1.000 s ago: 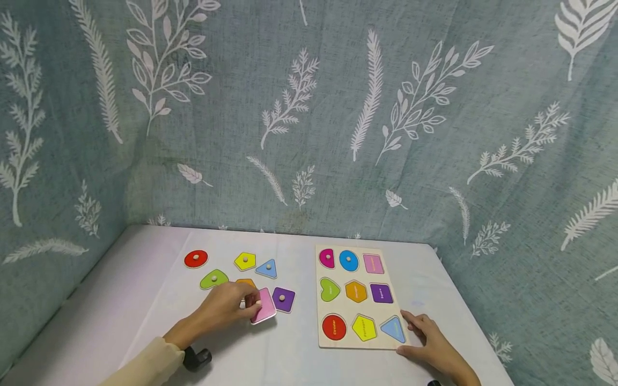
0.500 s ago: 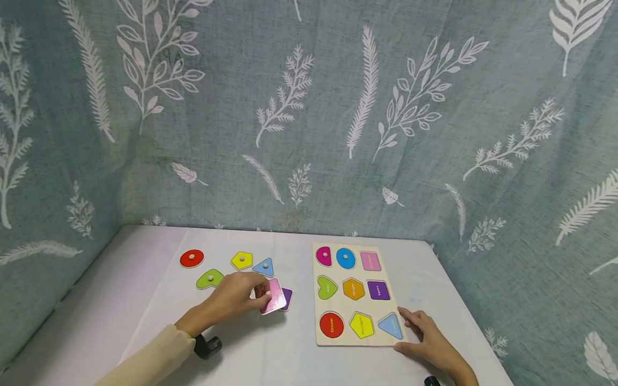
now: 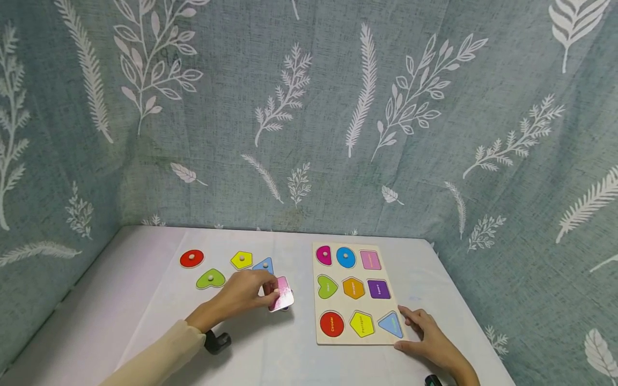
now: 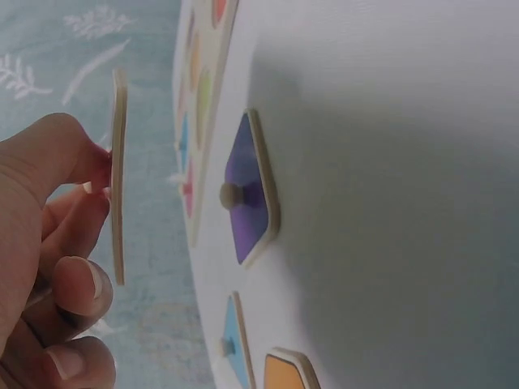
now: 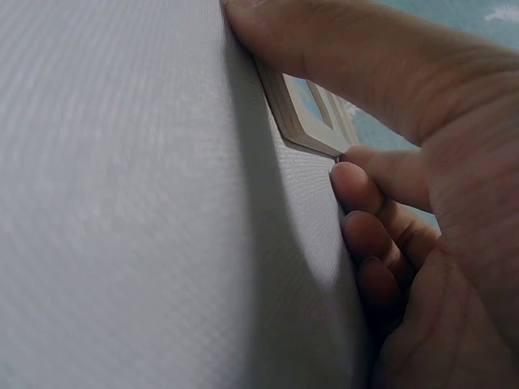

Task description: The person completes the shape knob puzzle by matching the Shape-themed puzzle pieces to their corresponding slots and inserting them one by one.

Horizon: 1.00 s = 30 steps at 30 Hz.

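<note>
My left hand [image 3: 270, 289] pinches a pink rectangle piece [image 3: 281, 294] by its peg and holds it tilted just above the table. In the left wrist view the pink piece [image 4: 118, 174] shows edge-on, clear of the purple square piece [image 4: 247, 190] that lies flat beneath it. The wooden shape board [image 3: 347, 305] lies to the right, with a magenta piece [image 3: 324, 255] seated in its top left slot. My right hand [image 3: 407, 332] rests against the board's near right corner. In the right wrist view the thumb [image 5: 324, 49] lies along the board's edge [image 5: 312, 113].
Loose pieces lie left of the board: a red circle [image 3: 191, 258], a yellow pentagon [image 3: 241, 260], a blue triangle [image 3: 264, 264] and a green heart [image 3: 211, 279]. An orange piece [image 4: 288, 373] lies near the triangle. Leaf-print cloth walls [image 3: 309, 134] close off the table's back and sides.
My left hand has raised the pink rectangle off the table and carried it right, over the purple square. The right hand has stayed at the board's corner.
</note>
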Available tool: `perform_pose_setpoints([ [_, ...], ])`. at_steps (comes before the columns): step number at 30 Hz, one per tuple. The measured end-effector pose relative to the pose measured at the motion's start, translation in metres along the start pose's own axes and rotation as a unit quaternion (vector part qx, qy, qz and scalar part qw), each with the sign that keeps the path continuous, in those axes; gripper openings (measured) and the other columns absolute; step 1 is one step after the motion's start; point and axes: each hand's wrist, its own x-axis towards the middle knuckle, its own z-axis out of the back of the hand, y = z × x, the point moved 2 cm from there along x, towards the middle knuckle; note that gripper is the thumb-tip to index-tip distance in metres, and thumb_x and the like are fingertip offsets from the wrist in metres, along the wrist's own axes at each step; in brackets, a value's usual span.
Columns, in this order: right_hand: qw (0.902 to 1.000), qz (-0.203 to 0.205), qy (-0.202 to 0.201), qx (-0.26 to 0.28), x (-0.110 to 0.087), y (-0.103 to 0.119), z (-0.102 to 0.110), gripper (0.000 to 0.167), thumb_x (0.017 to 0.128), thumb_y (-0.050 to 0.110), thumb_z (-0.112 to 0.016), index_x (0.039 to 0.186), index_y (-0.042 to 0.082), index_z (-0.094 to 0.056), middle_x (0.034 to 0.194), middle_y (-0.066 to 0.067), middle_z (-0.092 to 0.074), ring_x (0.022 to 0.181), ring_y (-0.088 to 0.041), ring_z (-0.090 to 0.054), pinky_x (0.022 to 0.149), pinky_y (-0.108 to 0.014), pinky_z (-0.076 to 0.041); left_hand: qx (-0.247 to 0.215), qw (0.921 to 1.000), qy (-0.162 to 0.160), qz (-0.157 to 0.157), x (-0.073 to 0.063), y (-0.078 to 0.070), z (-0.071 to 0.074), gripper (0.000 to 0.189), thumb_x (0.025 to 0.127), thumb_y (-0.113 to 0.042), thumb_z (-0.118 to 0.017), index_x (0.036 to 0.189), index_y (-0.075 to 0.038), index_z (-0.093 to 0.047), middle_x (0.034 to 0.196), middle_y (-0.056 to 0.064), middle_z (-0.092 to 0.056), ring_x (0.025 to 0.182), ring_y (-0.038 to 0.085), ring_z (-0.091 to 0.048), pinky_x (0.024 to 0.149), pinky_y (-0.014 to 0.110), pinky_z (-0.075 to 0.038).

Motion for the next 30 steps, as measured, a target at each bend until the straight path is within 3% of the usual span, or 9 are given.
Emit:
perform_pose_setpoints([
  [5,1.0000,-0.001,0.001,-0.004,0.001,0.001,0.000,0.097,0.075,0.044,-0.090,0.154,0.009,-0.046,0.104,-0.003,-0.047,0.100,-0.021,-0.042,0.094,-0.047,-0.043,-0.001,0.9999,-0.005,-0.011,0.007,-0.001,-0.002,0.011,0.086,-0.023,-0.079,0.085,-0.025,-0.068,0.071,-0.026,-0.055,0.065,0.004,-0.054,0.058,0.021,-0.041],
  [12,1.0000,-0.002,0.005,0.003,0.000,0.002,-0.001,0.097,0.076,0.041,-0.090,0.154,0.006,-0.046,0.102,-0.004,-0.046,0.099,-0.021,-0.041,0.091,-0.044,-0.043,0.028,0.9990,0.002,-0.036,0.015,-0.003,-0.006,0.011,0.088,-0.026,-0.077,0.082,-0.028,-0.068,0.070,-0.026,-0.051,0.064,-0.004,-0.045,0.057,0.020,-0.039],
  [23,0.9999,0.005,-0.002,-0.014,0.000,0.004,0.003,0.095,0.076,0.042,-0.090,0.154,0.008,-0.046,0.103,-0.003,-0.047,0.099,-0.020,-0.042,0.091,-0.044,-0.044,0.027,0.9980,-0.010,-0.056,0.030,-0.002,-0.012,0.011,0.089,-0.026,-0.078,0.083,-0.027,-0.069,0.072,-0.023,-0.051,0.066,-0.001,-0.046,0.059,0.019,-0.039],
  [30,0.9999,0.004,-0.003,-0.014,-0.001,0.003,0.000,0.095,0.075,0.041,-0.090,0.153,0.007,-0.047,0.102,-0.003,-0.047,0.099,-0.020,-0.042,0.093,-0.045,-0.044,0.030,0.9983,0.017,-0.048,0.038,-0.007,-0.018,0.009,0.091,-0.028,-0.076,0.084,-0.025,-0.071,0.072,-0.020,-0.052,0.064,-0.001,-0.046,0.059,0.020,-0.040],
])
